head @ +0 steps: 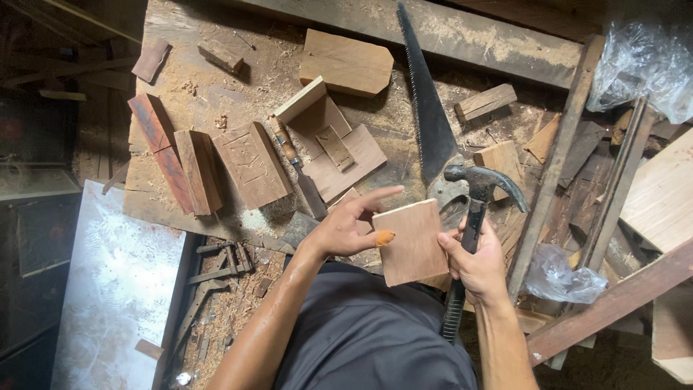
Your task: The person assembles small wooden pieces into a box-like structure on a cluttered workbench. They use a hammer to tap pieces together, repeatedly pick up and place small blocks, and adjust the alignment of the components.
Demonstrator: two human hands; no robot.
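Over the sawdust-strewn wooden workbench (180, 209), left hand (345, 230) pinches a small square brown wood panel (413, 242) by its edge, index finger extended. Right hand (478, 263) steadies the panel's other edge while gripping a black-handled claw hammer (473, 209). Best to keep the panel level and fingers off its face.

One head-worn camera looks steeply down, close over the workbench (216, 43).
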